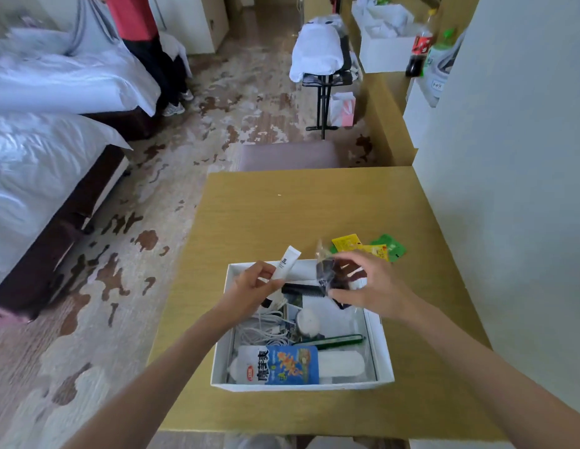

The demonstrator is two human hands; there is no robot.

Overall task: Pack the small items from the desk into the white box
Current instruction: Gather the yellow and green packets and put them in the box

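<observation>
The white box [221, 361] stands on the wooden desk [282, 202], near its front. Inside lie a black comb [301, 290], white cables [266, 328], a round white lid [308, 320], a green pen [334, 341], a blue snack packet [290, 364] and a white pouch [342, 363]. My left hand [254, 291] holds a small white tube [286, 263] over the box's far left corner. My right hand [368, 286] pinches a clear wrapper with a dark item [327, 273] above the box's far edge. Yellow sachets [347, 243] and green sachets [390, 246] lie on the desk just beyond the box.
A white wall [509, 189] bounds the desk on the right. Beds [39, 163] stand left across a patterned carpet. A padded stool [288, 155] sits past the desk's far edge. A person [143, 34] stands by the far bed. Bottles [421, 43] and white boxes sit on a far counter.
</observation>
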